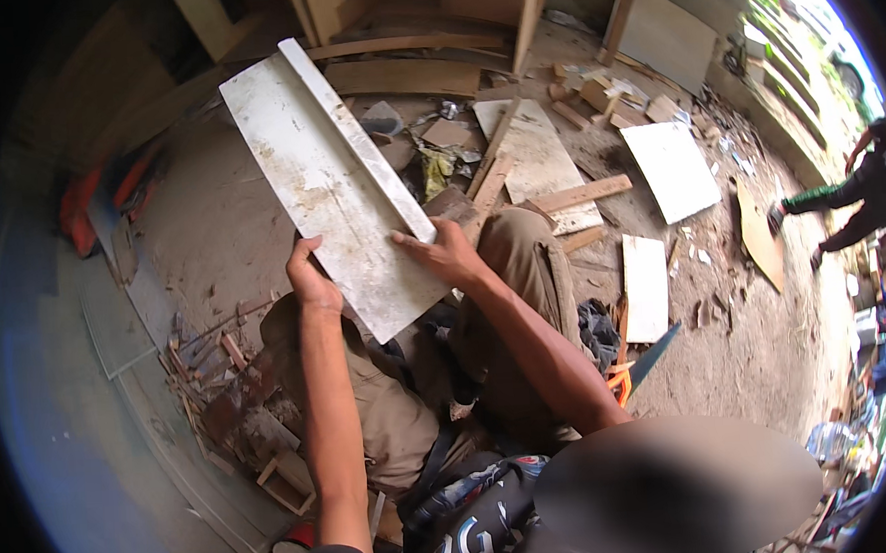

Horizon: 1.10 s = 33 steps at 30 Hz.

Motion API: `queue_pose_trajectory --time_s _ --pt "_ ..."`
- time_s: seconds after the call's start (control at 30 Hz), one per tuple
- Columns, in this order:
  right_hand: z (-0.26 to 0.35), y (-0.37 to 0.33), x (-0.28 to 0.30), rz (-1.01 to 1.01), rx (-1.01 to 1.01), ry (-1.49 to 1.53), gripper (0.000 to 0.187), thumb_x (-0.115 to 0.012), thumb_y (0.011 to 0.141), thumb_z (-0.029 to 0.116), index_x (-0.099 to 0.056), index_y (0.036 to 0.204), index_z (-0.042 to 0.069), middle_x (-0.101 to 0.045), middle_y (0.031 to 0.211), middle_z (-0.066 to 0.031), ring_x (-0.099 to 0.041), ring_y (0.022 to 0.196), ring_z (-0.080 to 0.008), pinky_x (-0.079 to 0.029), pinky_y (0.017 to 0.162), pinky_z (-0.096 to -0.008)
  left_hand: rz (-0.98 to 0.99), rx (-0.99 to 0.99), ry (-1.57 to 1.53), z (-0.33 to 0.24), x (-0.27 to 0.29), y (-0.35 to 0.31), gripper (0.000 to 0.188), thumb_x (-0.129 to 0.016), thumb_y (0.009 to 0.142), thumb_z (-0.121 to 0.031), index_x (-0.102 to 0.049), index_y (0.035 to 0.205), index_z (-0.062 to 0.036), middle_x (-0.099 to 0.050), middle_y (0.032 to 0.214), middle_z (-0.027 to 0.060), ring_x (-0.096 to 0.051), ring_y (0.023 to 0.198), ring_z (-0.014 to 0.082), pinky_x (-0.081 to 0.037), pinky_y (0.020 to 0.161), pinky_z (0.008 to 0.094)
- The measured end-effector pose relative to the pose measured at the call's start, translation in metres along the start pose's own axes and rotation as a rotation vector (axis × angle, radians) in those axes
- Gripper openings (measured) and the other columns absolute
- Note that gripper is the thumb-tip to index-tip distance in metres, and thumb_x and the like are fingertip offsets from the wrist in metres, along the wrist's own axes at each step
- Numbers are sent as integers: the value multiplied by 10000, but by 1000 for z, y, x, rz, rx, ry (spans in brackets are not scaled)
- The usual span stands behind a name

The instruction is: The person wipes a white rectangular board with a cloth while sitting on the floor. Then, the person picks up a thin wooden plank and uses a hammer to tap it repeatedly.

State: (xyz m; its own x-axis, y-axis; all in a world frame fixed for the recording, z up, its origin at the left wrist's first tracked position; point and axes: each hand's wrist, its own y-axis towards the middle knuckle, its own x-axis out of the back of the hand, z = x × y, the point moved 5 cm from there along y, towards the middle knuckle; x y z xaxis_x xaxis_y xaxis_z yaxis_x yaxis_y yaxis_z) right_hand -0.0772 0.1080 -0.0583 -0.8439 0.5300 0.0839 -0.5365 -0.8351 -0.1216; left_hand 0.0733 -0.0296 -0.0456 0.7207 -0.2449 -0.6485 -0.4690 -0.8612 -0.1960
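Observation:
A long white board (pixel 323 188) with a raised strip along its right side is held tilted over my knees, its far end pointing up and left. Dirt and brown stains mark its face. My left hand (pixel 313 276) grips the left edge near the lower end, thumb on top. On the opposite edge, my right hand (pixel 444 253) closes round the raised strip, its thumb lying on the board's face. The undersides of both hands are hidden by the board. Beside my right knee lies a handsaw (pixel 648 361) with an orange handle.
White panels (pixel 670 169) and wood offcuts (pixel 584 193) litter the dirt floor ahead and right. A scrap pile (pixel 232 353) sits at my left, near a glass pane (pixel 115 329). Boards lean at the back. Another person (pixel 864 189) stands far right.

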Motion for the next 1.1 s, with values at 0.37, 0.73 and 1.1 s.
queue_pose_trajectory --time_s 0.37,0.73,1.1 --pt "-7 14 33 -329 62 97 449 -698 883 366 -668 992 -68 -652 749 -62 -572 632 -98 -463 552 -293 19 -59 569 15 15 22 392 -556 957 -301 -585 1179 21 -628 1176 115 -596 1072 212 -444 938 328" --pt "37 -9 238 -766 295 116 433 -697 875 356 -649 984 -61 -679 804 -99 -649 679 -156 -525 600 -306 302 -238 699 15 -23 -4 350 -523 991 -247 -516 696 -57 -709 977 148 -639 901 153 -469 805 271" --pt "-263 -163 270 -969 -542 -290 544 -720 803 465 -703 947 -60 -704 833 -192 -683 760 -262 -522 693 -374 434 -188 721 40 -42 -11 239 -505 998 -212 -584 1043 9 -679 1050 126 -631 957 159 -486 833 276"
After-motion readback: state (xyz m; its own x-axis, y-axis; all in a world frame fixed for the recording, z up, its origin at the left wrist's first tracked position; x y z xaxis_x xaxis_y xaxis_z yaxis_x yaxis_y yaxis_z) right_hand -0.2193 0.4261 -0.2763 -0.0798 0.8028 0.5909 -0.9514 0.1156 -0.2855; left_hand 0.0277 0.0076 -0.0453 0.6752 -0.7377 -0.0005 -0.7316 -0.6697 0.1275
